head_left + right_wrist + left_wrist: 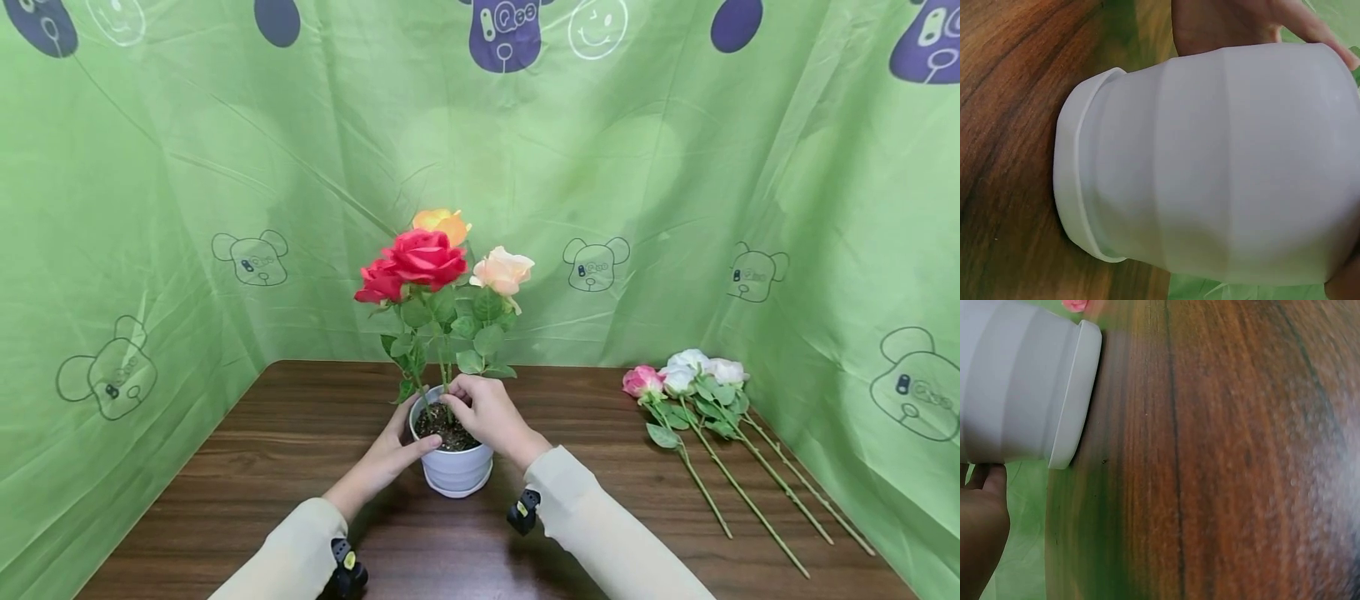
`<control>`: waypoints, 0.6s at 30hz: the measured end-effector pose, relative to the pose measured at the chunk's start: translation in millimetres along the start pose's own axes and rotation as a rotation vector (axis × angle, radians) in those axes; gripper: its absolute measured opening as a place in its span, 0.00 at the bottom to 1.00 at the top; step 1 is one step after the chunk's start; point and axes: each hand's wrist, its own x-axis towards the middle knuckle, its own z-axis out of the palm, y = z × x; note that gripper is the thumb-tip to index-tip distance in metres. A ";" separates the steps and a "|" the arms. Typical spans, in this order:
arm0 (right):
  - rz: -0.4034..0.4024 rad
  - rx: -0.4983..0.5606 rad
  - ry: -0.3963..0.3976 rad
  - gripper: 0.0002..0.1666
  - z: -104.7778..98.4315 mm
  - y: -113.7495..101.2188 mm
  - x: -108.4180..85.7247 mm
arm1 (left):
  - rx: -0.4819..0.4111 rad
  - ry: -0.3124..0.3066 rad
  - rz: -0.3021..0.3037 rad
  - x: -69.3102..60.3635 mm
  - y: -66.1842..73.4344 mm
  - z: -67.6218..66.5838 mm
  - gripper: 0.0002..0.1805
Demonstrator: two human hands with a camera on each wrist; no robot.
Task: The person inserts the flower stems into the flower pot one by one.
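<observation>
A ribbed white flowerpot [459, 468] with dark soil [448, 433] stands upright on its white saucer [1069, 175]. Red roses [423, 258], an orange rose [442, 225] and a peach rose [502, 271] rise from it on green leafy stems. My left hand [397, 450] grips the pot's left side, thumb over the front rim; in the left wrist view its fingers [996, 481] touch the wall. Reaching over the right rim, my right hand [491, 417] has curled fingers that pinch a stem just above the soil. Which rose that stem bears is hard to make out.
On the right of the brown wooden table [285, 442] lie several loose stems, with a pink rose [643, 381] and white roses [686, 367]. Green printed cloth [630, 183] hangs behind and at both sides.
</observation>
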 end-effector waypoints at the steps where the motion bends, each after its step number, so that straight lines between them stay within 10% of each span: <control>1: 0.002 -0.011 0.004 0.05 0.6 0.2 -0.1 | -0.002 -0.002 0.004 0.0 0.0 0.1 0.45; 18: 0.058 -0.069 0.064 0.15 2.0 -2.2 -1.5 | 0.007 0.019 -0.003 0.3 -0.7 0.3 0.47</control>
